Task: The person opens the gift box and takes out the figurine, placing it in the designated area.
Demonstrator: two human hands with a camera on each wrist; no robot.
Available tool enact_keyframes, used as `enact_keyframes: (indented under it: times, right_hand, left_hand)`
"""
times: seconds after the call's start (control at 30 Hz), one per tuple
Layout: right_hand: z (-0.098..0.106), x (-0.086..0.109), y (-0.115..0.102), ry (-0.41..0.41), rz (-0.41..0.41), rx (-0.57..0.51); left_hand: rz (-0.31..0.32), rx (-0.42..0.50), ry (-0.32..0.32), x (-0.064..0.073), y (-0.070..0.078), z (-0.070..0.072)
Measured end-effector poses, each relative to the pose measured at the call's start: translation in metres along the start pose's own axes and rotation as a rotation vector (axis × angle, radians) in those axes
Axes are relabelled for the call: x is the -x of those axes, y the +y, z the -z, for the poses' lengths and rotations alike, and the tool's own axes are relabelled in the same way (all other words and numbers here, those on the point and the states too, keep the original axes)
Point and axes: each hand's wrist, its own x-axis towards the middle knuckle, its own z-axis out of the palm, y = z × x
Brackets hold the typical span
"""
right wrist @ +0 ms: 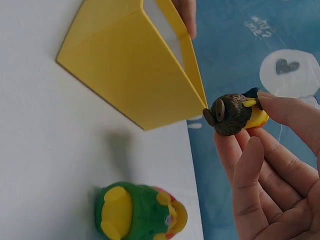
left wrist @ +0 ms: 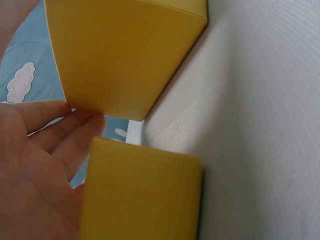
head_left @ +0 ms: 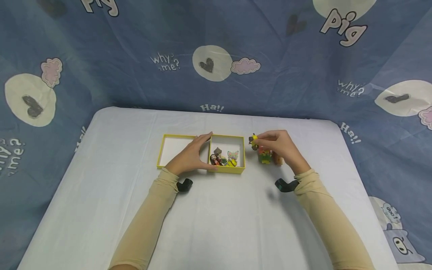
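Note:
My left hand point(head_left: 192, 156) spans the left end of a yellow open box point(head_left: 227, 170), thumb at its front wall and fingertips at the back corner. In the left wrist view, those fingers touch the edge of the box point(left wrist: 120, 55). Inside lie several small toy figures point(head_left: 232, 162), one with butterfly-like wings. To the right of the box, my right hand point(head_left: 282, 144) pinches a toy figurine point(right wrist: 230, 115) with a brown, big-eyed head and a yellow body, held above the table. Below that hand stands a green and yellow toy figure point(right wrist: 142, 212), beside a brown toy point(head_left: 278, 159).
A shallow yellow lid point(head_left: 168, 144) with a white inside lies directly left of the box, partly behind my left hand. All this rests on a white-covered table point(head_left: 216, 225). A blue printed cloth point(head_left: 216, 93) hangs behind the table and at its sides.

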Motion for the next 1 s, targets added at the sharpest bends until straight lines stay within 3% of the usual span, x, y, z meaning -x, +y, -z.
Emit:
enact_keyframes:
  times: [1.0]
  right_hand:
    - [0.037,0.016,0.043,0.004,-0.030,-0.146]
  left_hand:
    - [0.018,0.004,-0.004,0.000,-0.001,0.000]
